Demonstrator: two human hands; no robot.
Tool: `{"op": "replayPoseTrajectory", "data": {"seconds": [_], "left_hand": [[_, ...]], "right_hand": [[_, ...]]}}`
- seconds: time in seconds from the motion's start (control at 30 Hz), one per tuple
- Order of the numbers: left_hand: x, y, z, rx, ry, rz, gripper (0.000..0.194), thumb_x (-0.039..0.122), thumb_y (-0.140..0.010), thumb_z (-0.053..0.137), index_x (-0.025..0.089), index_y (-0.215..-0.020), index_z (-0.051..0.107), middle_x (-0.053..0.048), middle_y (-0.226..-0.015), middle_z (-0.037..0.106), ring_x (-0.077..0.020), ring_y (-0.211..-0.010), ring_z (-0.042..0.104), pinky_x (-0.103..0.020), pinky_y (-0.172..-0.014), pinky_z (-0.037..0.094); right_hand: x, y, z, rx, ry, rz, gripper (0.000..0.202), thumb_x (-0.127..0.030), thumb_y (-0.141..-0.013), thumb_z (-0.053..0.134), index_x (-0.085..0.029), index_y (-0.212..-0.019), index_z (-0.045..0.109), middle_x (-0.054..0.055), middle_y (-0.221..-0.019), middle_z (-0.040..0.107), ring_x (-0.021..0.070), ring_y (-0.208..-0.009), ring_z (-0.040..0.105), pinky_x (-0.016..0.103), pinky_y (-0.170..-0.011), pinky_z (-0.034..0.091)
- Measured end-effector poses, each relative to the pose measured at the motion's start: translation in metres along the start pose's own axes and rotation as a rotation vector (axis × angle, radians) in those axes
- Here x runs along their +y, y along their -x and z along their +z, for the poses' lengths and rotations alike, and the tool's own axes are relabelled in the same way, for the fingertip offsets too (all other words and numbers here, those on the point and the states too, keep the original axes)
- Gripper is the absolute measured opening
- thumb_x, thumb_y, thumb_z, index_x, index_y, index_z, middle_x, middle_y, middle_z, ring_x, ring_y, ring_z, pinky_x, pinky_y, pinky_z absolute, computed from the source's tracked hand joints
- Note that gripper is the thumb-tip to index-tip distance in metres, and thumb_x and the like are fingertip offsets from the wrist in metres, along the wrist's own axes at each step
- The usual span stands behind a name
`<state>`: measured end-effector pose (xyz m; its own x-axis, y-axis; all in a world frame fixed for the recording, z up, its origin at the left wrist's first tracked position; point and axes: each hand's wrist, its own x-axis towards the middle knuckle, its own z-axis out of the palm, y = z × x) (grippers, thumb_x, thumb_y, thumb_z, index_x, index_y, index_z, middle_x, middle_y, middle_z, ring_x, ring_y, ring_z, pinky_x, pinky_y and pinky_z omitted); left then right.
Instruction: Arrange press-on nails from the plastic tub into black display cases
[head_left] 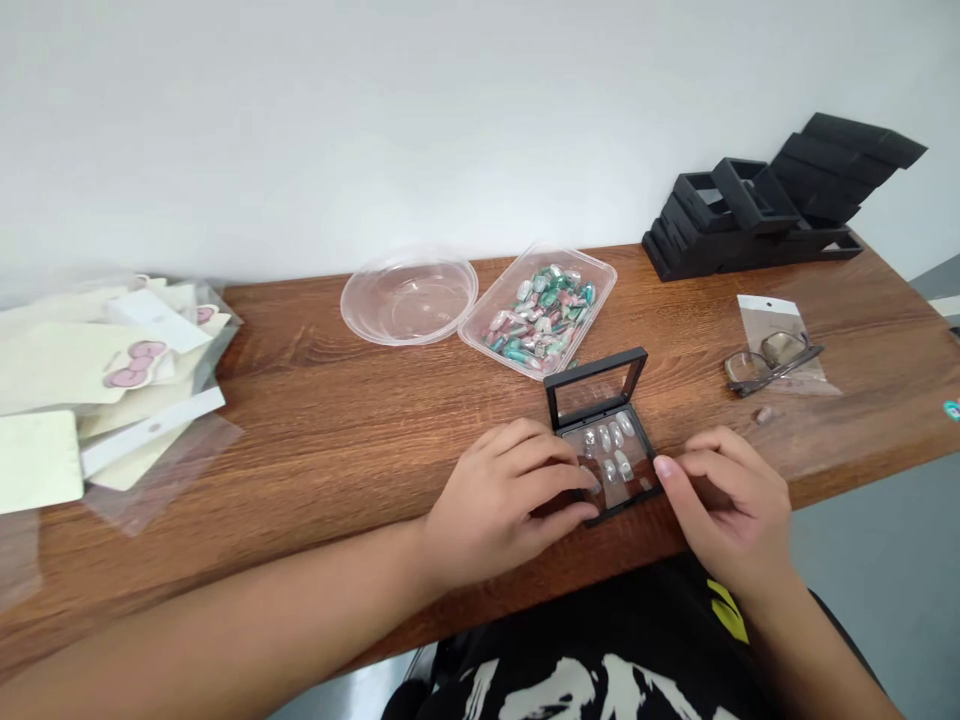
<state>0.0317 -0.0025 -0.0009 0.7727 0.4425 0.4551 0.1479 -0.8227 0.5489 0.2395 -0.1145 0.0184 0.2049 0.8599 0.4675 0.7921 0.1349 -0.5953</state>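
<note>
A small black display case (646,491) lies with its windowed lid (596,387) raised at the near edge of the table. Inside it, several pale, shiny press-on nails (616,435) sit in two rows. My left hand (510,495) grips the lower left corner of the case, its fingertips over a nail (591,482) at that side and its thumb along the front edge. At the right edge, my right hand (727,500) presses its thumb against the frame, with the other fingers curled in.
Behind the case stand a clear tub (480,330) of coloured press-on nails and a round clear lid (409,300). Black cases (705,245) are stacked back right. Glasses (750,372) rest on a plastic bag (765,312). Bagged cards (60,365) pile up left.
</note>
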Motion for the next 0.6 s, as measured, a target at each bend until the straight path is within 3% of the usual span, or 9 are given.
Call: {"op": "replayPoseTrajectory", "data": {"seconds": [0.23, 0.4, 0.5, 0.6], "left_hand": [[0.000, 0.000, 0.001, 0.017, -0.042, -0.029, 0.010, 0.028, -0.090, 0.070, 0.023, -0.099, 0.070, -0.002, -0.095, 0.073, -0.0176, -0.086, 0.062, -0.031, -0.078, 0.050], [0.004, -0.006, -0.011, 0.059, -0.019, -0.038, 0.017, 0.031, -0.091, 0.068, 0.018, -0.099, 0.063, -0.005, -0.094, 0.070, -0.0175, -0.087, 0.064, -0.031, -0.078, 0.051], [0.006, -0.008, -0.026, -0.033, -0.047, 0.004, 0.016, 0.034, -0.092, 0.066, 0.019, -0.089, 0.063, -0.002, -0.083, 0.067, -0.0148, -0.074, 0.060, -0.027, -0.067, 0.048], [0.002, 0.000, -0.038, -0.112, -0.143, -0.075, 0.025, 0.042, -0.091, 0.066, 0.020, -0.102, 0.068, -0.003, -0.089, 0.067, -0.0167, -0.078, 0.061, -0.029, -0.068, 0.050]], "right_hand": [[0.008, -0.003, 0.009, -0.043, 0.083, -0.142, 0.009, -0.014, -0.085, 0.067, -0.019, -0.078, 0.065, 0.001, -0.070, 0.058, 0.0131, -0.064, 0.052, 0.029, -0.060, 0.045], [0.012, -0.004, 0.010, 0.042, 0.061, -0.147, 0.009, -0.012, -0.085, 0.065, -0.019, -0.081, 0.065, 0.002, -0.074, 0.060, 0.0142, -0.067, 0.055, 0.030, -0.062, 0.047], [0.015, -0.002, 0.008, 0.100, 0.040, -0.116, 0.010, -0.011, -0.084, 0.065, -0.019, -0.080, 0.064, 0.002, -0.074, 0.058, 0.0142, -0.066, 0.055, 0.030, -0.061, 0.045], [0.016, -0.001, 0.007, 0.109, 0.011, -0.127, 0.012, -0.008, -0.084, 0.065, -0.019, -0.080, 0.063, 0.001, -0.074, 0.057, 0.0135, -0.065, 0.053, 0.030, -0.060, 0.044]]}}
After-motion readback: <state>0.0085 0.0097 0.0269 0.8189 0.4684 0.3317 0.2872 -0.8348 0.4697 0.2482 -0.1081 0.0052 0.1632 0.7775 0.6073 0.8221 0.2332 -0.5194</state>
